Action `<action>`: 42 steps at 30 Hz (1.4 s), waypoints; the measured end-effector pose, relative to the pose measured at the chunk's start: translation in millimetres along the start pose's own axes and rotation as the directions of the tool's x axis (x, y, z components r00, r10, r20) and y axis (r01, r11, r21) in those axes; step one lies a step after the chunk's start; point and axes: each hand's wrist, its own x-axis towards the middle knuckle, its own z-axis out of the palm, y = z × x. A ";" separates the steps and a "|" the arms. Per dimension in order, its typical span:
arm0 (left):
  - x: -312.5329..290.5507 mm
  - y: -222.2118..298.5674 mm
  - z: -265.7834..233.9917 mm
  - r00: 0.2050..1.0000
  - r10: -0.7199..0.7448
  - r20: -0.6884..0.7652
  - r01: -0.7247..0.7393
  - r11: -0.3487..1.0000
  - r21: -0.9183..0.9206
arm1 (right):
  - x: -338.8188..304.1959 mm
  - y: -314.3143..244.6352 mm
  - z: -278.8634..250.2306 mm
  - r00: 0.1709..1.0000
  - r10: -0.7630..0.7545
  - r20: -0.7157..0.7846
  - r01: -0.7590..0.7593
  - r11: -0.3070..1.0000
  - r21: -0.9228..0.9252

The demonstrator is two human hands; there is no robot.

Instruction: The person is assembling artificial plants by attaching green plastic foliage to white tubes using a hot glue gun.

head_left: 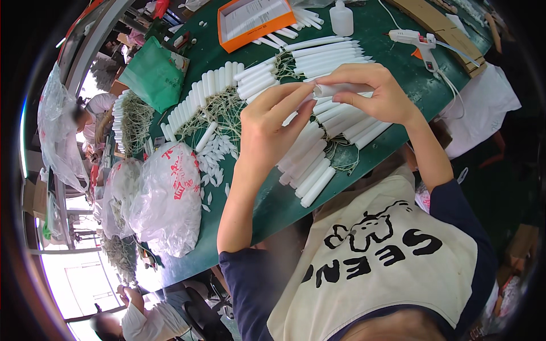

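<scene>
Green desk (264,199), workroom setting, a seated co-worker (145,324) at lower left and another person (99,108) at far left.

Item: white hollow tube (348,88), one, held above the desk over the rows, open end toward the left hand.
Right hand (384,91): grip closed on this tube, thumb below, fingers above.
Left hand (267,122): fingertips at the tube's open end; whether its grip pinches anything cannot be told.

Beneath the hands: rows of white candle-shaped tubes (318,184), side by side, thin pale wires (219,108) tangled among them.
Left of these: white flame-shaped pieces (213,162), a loose scatter; clear plastic bag (170,202) with red print, just beside.
Upper left: green bag (152,74).
Far side: orange open box (256,27), papers inside; white squeeze bottle (342,21); white glue gun (414,40), orange trigger, lying near cardboard (438,28).
</scene>
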 end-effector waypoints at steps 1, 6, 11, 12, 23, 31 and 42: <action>0.4 1.1 -1.1 1.000 -0.007 0.010 0.007 1.000 -0.010 | 0.3 -0.2 0.8 1.000 -0.022 0.006 0.022 1.000 -0.010; 1.7 2.1 2.3 1.000 -0.015 0.018 0.016 0.999 -0.041 | -2.2 -5.0 2.2 0.997 0.041 -0.071 -0.042 0.999 -0.008; 0.0 0.9 4.2 1.000 -0.008 0.017 0.008 1.000 -0.030 | -2.1 -5.4 1.7 0.996 0.025 -0.089 -0.038 0.988 -0.149; 0.2 1.2 4.4 1.000 -0.008 0.018 0.009 0.999 -0.031 | -2.2 -5.0 1.6 0.997 0.020 -0.076 -0.031 0.988 -0.152; 3.1 2.7 6.4 0.998 0.002 0.062 -0.002 1.000 -0.002 | -5.7 2.2 -0.6 0.996 0.084 0.005 -0.084 0.993 -0.078; 2.6 3.8 7.0 0.993 0.114 0.001 -0.114 0.993 0.032 | -6.6 2.9 -1.9 0.994 0.099 -0.042 -0.090 0.980 0.176; 9.5 5.1 0.6 0.982 -0.071 0.176 0.094 0.987 -0.129 | -7.2 -1.0 -4.5 0.998 -0.062 -0.031 0.057 0.987 -0.149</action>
